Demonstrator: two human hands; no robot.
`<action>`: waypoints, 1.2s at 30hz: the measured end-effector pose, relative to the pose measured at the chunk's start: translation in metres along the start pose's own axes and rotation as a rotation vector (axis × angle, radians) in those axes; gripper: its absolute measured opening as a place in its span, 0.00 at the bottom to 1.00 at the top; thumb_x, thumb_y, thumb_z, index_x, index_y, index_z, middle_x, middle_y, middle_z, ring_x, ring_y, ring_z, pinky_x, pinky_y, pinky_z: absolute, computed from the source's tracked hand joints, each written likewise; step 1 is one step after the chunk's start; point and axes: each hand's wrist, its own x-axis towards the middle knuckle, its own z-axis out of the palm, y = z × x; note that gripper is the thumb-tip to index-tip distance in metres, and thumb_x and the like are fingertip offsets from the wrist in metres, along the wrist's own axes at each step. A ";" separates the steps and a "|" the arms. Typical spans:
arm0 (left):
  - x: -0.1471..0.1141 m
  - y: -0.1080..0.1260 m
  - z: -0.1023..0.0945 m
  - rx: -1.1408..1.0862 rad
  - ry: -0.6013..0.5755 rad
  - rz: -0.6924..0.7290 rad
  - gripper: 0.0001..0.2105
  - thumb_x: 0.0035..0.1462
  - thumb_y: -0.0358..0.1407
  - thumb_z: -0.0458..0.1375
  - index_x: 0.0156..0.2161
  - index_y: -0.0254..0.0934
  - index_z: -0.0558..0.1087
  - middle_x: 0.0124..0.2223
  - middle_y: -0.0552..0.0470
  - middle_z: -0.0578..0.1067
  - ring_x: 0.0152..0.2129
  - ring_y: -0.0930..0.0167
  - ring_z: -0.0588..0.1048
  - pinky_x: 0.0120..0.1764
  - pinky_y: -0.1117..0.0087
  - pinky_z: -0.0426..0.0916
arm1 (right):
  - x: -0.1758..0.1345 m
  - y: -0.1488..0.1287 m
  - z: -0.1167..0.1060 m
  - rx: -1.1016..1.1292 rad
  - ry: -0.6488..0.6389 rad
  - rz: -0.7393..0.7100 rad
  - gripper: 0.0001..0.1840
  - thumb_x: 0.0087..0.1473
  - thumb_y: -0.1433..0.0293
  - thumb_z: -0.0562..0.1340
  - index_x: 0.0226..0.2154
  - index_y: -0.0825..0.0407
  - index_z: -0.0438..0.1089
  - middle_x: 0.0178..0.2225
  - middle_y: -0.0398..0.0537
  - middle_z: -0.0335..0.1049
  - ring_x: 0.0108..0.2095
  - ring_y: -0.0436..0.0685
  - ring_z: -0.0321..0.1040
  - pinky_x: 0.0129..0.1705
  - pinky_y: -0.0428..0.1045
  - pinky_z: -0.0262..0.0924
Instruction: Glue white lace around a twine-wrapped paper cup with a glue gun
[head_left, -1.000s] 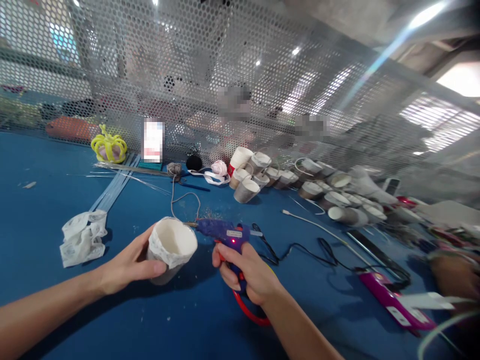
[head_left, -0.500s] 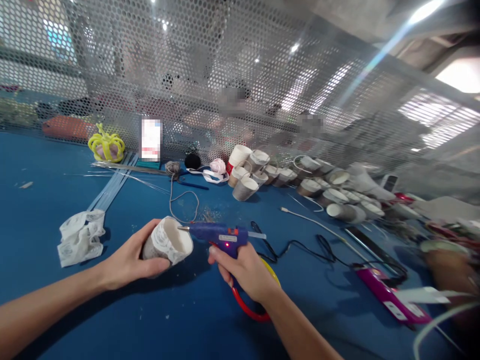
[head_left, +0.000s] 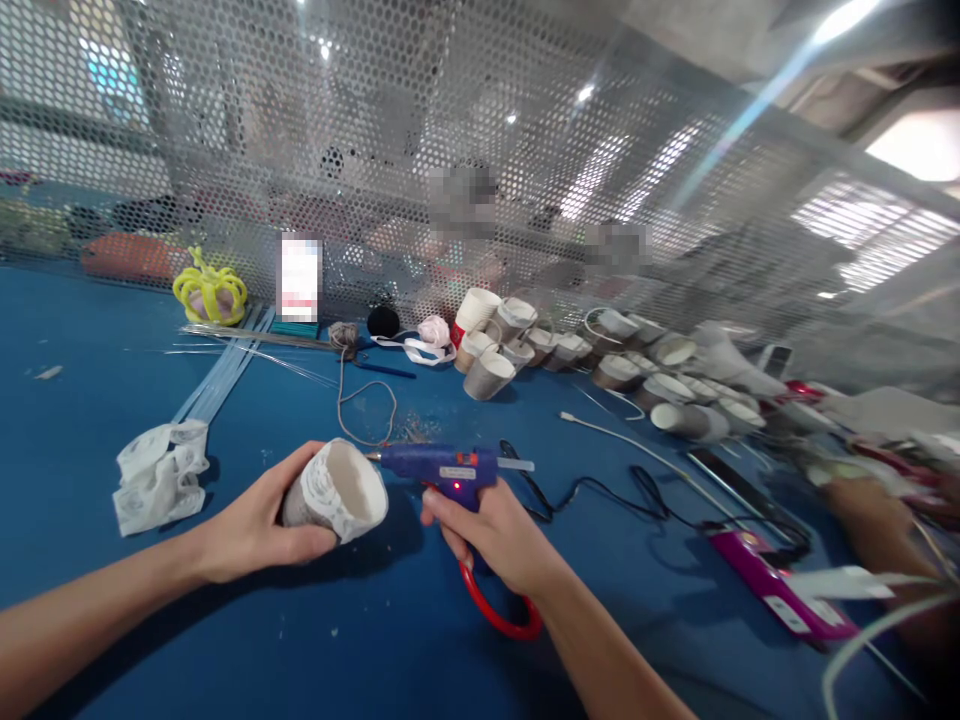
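Observation:
My left hand (head_left: 266,515) is wrapped round a paper cup (head_left: 330,492), tilted so that its opening faces right. Grey material covers the cup's base, and white lace runs round its upper part. In my right hand (head_left: 491,530) is a blue glue gun (head_left: 439,468), its red light lit and a clear glue stick poking out at the back. The metal nozzle is close to the far side of the cup's rim; whether they touch I cannot tell. Red-handled scissors (head_left: 495,612) lie partly hidden under my right hand.
Crumpled white lace (head_left: 161,475) and clear glue sticks (head_left: 229,370) lie at left. Several cups (head_left: 491,375) stand along the mesh panel (head_left: 375,130). A black cord runs to a purple power strip (head_left: 784,590); a phone (head_left: 742,490) lies beside it. Another person's hand (head_left: 870,520) is at right.
The cup has turned a little in my left hand, and more lace shows. The nozzle, over the cup's opening before, is now at its far edge.

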 end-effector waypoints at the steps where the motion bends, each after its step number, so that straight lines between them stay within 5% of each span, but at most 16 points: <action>1: 0.000 0.001 0.000 -0.007 0.000 -0.006 0.30 0.42 0.45 0.61 0.50 0.36 0.58 0.41 0.48 0.68 0.37 0.64 0.67 0.38 0.68 0.64 | 0.000 0.000 0.000 -0.002 0.008 -0.007 0.18 0.52 0.59 0.57 0.23 0.57 0.65 0.10 0.36 0.55 0.11 0.43 0.52 0.16 0.42 0.51; 13: 0.000 0.000 0.001 -0.001 0.033 0.016 0.29 0.43 0.45 0.61 0.50 0.35 0.60 0.43 0.47 0.69 0.39 0.63 0.67 0.41 0.67 0.63 | -0.003 -0.002 -0.001 0.010 -0.020 0.018 0.16 0.50 0.60 0.59 0.23 0.57 0.66 0.10 0.36 0.56 0.11 0.43 0.52 0.16 0.42 0.52; 26: 0.001 -0.007 0.000 -0.073 0.079 0.074 0.32 0.43 0.46 0.61 0.52 0.36 0.57 0.47 0.44 0.69 0.42 0.60 0.68 0.45 0.63 0.63 | 0.002 -0.002 0.005 0.463 -0.083 0.118 0.17 0.50 0.61 0.59 0.21 0.57 0.65 0.08 0.34 0.51 0.09 0.41 0.45 0.12 0.40 0.38; 36: 0.001 -0.005 0.001 0.012 0.098 0.067 0.30 0.44 0.43 0.62 0.51 0.36 0.57 0.46 0.44 0.69 0.42 0.62 0.67 0.44 0.66 0.63 | -0.004 -0.002 0.001 -0.005 0.005 -0.005 0.17 0.52 0.60 0.57 0.23 0.56 0.66 0.09 0.36 0.55 0.11 0.44 0.52 0.17 0.43 0.51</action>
